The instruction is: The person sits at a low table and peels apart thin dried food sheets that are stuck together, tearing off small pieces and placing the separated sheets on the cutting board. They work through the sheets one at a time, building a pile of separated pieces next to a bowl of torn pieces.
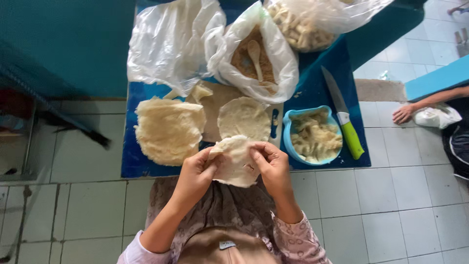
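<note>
A blue bowl (289,131) of pale filling sat on the blue bench (130,161). Just right of the bowl lay a green-handled knife (343,114). Behind the bowl stood a plastic bag of brown crumbs (254,54) with a wooden spoon (255,56) in it. Well left of the bowl lay a stack of wrappers (168,129).

The low blue bench (132,166) is crowded: a stack of pale round wrappers (168,129) lies left, a light-blue plastic bowl (289,128) and a green-handled knife (344,117) right, and clear plastic bags (171,44) line the far edge. White floor tiles (391,210) beside the bench lie open.
</note>
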